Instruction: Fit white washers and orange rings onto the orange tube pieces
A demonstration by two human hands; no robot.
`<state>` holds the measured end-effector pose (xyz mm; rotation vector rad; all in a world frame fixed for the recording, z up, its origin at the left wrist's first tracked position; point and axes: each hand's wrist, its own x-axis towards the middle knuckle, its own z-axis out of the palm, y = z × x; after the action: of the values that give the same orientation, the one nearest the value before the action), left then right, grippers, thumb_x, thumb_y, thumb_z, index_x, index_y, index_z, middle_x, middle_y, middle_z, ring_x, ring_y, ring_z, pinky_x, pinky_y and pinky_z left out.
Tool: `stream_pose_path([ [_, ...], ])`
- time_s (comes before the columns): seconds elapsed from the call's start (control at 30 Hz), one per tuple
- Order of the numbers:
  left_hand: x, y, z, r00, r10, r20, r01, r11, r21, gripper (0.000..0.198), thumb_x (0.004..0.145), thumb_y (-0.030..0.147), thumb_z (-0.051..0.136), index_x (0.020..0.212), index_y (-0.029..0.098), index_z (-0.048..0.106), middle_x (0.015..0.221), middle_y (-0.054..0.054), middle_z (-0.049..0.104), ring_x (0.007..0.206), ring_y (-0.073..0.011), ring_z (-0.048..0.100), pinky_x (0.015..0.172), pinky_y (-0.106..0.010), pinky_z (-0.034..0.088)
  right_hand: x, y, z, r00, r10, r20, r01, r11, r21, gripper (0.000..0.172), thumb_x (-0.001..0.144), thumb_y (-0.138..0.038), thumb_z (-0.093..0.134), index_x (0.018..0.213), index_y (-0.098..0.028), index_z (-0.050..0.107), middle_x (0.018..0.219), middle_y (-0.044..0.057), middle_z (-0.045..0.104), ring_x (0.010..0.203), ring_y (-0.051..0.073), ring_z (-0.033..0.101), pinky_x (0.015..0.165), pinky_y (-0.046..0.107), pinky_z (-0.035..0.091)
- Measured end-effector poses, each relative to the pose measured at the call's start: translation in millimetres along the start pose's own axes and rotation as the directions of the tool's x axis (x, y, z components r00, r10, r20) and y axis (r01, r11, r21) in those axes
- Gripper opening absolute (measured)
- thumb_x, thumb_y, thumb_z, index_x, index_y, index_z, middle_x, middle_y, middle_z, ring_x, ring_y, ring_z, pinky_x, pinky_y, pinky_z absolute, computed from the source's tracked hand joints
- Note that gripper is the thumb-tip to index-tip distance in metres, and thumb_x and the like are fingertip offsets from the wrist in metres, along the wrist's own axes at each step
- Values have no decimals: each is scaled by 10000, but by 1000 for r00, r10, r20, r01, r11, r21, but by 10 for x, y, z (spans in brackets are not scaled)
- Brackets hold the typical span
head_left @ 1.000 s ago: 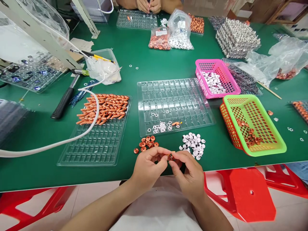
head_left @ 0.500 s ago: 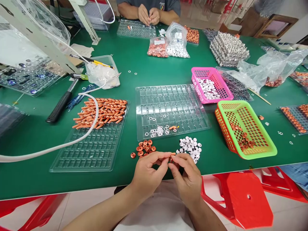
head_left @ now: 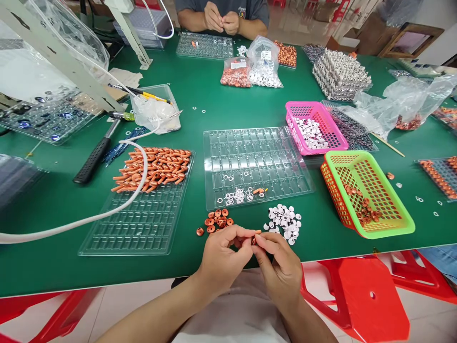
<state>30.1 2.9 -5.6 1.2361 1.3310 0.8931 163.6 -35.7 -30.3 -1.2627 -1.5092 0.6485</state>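
Fingers of the left hand (head_left: 226, 252) and right hand (head_left: 281, 257) remain pinched around one small orange piece (head_left: 257, 232), above the near edge of the green surface (head_left: 143, 269); little has changed, so handling seems unfinished.

Bag labels (head_left: 266, 55), shirt print (head_left: 242, 9): too small to read.

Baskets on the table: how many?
3: pink basket by the middle clear tray; green basket, nearer the camera; red basket nested under the green one. More could hide beneath.
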Motion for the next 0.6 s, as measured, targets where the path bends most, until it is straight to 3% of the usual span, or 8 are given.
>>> stream_pose_path([
  [0.3,-33,-15,-28,992,-56,114,74,984,-163,203,831,211,599,956,160,751,938,-77,766,783,-191,730,719,-279,617,-20,48,-32,996,82,-31,-82,997,-11,273,873,-113,604,1079,-272,688,980,62,690,879,185,677,716,309,592],
  [0.47,-37,-28,-93,982,-13,186,40,989,-141,239,858,196,587,1033,202,750,897,-46,771,760,-165,721,746,-261,601,-30,77,-58,992,125,-29,-124,992,30,285,861,-118,634,1084,-288,689,983,49,689,894,184,669,738,314,582],
  [0.6,-5,-12,-129,967,-93,236,148,963,-226,203,827,181,637,977,212,769,891,-38,775,761,-156,710,738,-246,594,-33,82,-75,984,180,1,-179,977,113,267,858,-119,640,1056,-289,698,968,46,682,858,177,661,677,294,574],
])
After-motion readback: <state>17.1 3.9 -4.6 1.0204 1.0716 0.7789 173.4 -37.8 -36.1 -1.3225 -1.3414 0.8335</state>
